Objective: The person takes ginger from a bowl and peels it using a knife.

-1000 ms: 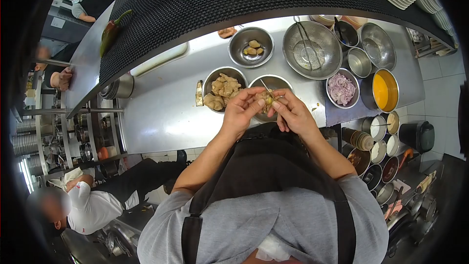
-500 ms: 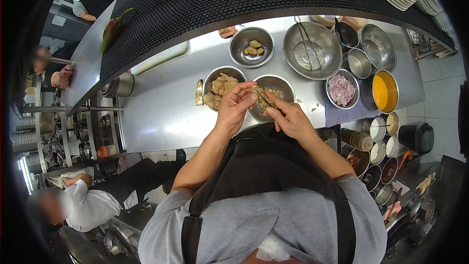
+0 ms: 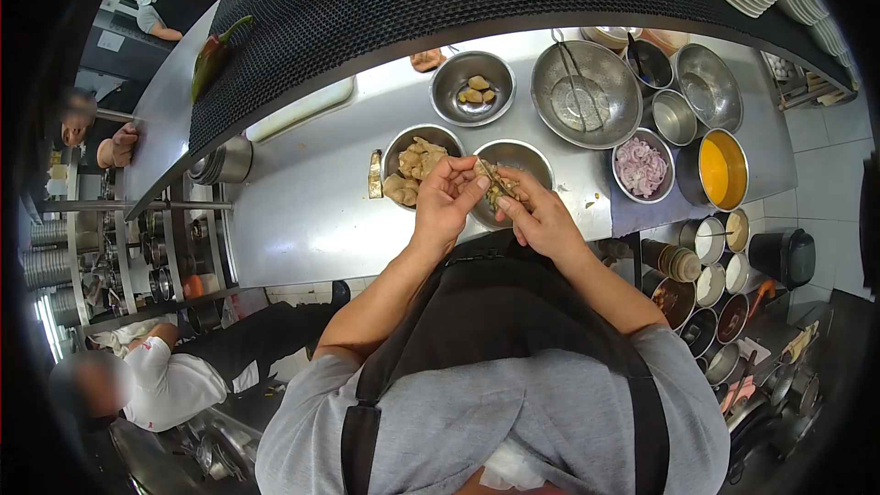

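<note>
Over a metal bowl [image 3: 541, 160] at the middle of the counter, my left hand [image 3: 446, 197] pinches a piece of ginger [image 3: 486, 171]. My right hand [image 3: 544, 213] is closed round a small knife [image 3: 496, 182], whose narrow blade lies against the ginger. Just left of my hands, a bowl [image 3: 392, 142] holds unpeeled ginger roots [image 3: 422, 158]. Farther back, another bowl [image 3: 442, 101] contains several peeled pieces [image 3: 476, 90]. My fingers partly hide the ginger and the bowl beneath.
A strainer [image 3: 559, 101], a bowl of sliced onions [image 3: 641, 168] and a pot of orange liquid [image 3: 722, 170] stand on the right. A mesh-covered shelf [image 3: 367, 32] overhangs the back. Co-workers are at the left, one in a white shirt [image 3: 174, 385].
Both hands have shifted slightly left since the first frame, and the knife and ginger have changed angle. The white-shirted co-worker's arm has moved a little.
</note>
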Available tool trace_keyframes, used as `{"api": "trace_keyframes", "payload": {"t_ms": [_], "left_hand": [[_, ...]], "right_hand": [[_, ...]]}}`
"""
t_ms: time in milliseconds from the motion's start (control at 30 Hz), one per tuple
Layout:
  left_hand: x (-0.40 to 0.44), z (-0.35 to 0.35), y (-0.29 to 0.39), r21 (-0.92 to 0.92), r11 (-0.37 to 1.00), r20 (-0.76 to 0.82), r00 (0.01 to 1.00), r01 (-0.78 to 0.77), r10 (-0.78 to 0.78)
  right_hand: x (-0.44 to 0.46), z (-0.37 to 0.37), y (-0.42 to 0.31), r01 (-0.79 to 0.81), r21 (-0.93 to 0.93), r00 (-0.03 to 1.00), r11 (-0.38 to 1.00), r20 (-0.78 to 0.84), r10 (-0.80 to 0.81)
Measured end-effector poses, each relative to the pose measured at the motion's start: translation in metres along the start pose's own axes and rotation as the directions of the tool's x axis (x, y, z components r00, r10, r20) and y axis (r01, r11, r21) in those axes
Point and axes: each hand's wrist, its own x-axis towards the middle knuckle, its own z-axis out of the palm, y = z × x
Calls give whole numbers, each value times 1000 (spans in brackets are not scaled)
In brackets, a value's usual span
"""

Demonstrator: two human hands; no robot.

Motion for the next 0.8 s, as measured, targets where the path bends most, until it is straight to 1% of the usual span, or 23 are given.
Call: {"api": "trace_keyframes", "payload": {"t_ms": [100, 133, 200, 267, 300, 367, 400, 433, 467, 500, 533, 567, 600, 667, 700, 767, 800], "left_hand": [[-2, 0, -2, 42, 999, -3, 1000, -25, 25], [-3, 0, -5, 41, 999, -3, 1000, -23, 24], [-5, 0, -7, 44, 998, 53, 998, -44, 42], [-7, 2, -7, 21, 999, 58, 998, -41, 40], [-7, 3, -6, -2, 999, 67, 997, -38, 38], [-5, 4, -6, -15, 999, 86, 995, -42, 43], [-3, 4, -5, -27, 998, 101, 994, -50, 53], [0, 2, -5, -28, 998, 99, 994, -51, 54], [2, -1, -5, -57, 998, 110, 994, -14, 20], [4, -2, -3, -86, 996, 120, 993, 23, -13], [3, -2, -2, -88, 996, 116, 993, 23, -13], [3, -2, 1, -122, 991, 111, 993, 59, -46], [3, -2, 3, -155, 983, 111, 991, 96, -79], [4, -3, 2, -144, 984, 100, 991, 103, -89], [5, -3, 1, -134, 985, 86, 992, 108, -97], [5, -7, -5, -125, 988, 84, 993, 91, -81], [5, -8, -5, -114, 991, 81, 995, 71, -62]], "right_hand": [[0, 1, -2, 16, -24, 1000, 1000, -1, -16], [2, 4, 2, 38, -26, 999, 999, -29, -39], [5, 3, 2, 64, -33, 996, 997, -56, -66], [7, 0, -2, -39, 64, 999, 997, -16, 40], [8, -3, -2, -39, 65, 999, 997, -15, 40], [10, -11, -2, -128, 277, 991, 952, 73, 112], [9, -12, -3, -127, 275, 991, 953, 72, 112], [8, -11, -4, -109, 314, 994, 943, 47, 100], [7, -11, -6, -92, 351, 996, 932, 23, 90], [6, -11, -8, -94, 349, 996, 932, 28, 90], [4, -11, -9, -49, 240, 999, 969, 15, 47], [3, -10, -9, -2, 129, 1000, 992, 5, 1], [1, -10, -9, -2, 130, 1000, 992, 5, 2], [-1, -10, -6, 49, -85, 998, 995, 31, -47], [-1, -10, -5, 47, -85, 999, 995, 28, -45], [-1, -10, -2, 141, -175, 990, 974, 10, -142], [-1, -10, -3, 141, -174, 990, 975, 11, -141]]}}
